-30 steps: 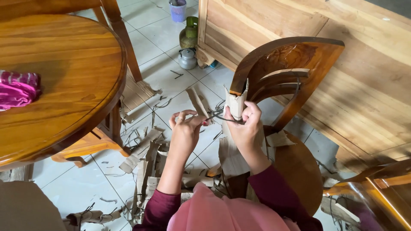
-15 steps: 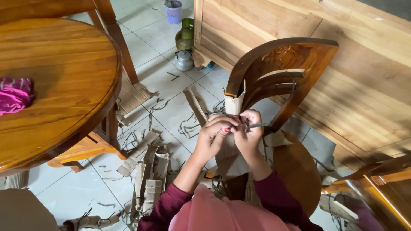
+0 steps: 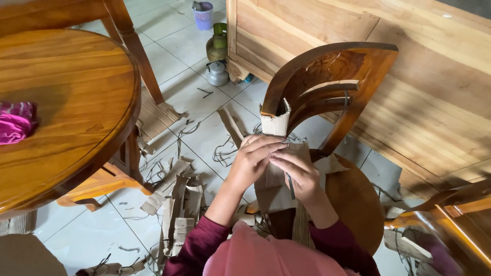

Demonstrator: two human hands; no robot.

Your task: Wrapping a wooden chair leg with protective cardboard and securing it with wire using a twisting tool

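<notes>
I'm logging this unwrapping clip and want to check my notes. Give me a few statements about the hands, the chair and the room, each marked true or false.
1. Both hands are on the cardboard wrap around the chair's back post. True: the left hand and right hand meet on it.
2. The chair back is fully covered in cardboard. False: its curved top and slats are bare wood.
3. Torn cardboard scraps lie on the tiled floor. True.
4. The pink cloth lies on the floor. False: it lies on the round wooden table.
5. A small metal kettle stands on the floor beside a green vessel. True.
6. The right hand is empty. False: a thin dark strap runs from its grip.
</notes>
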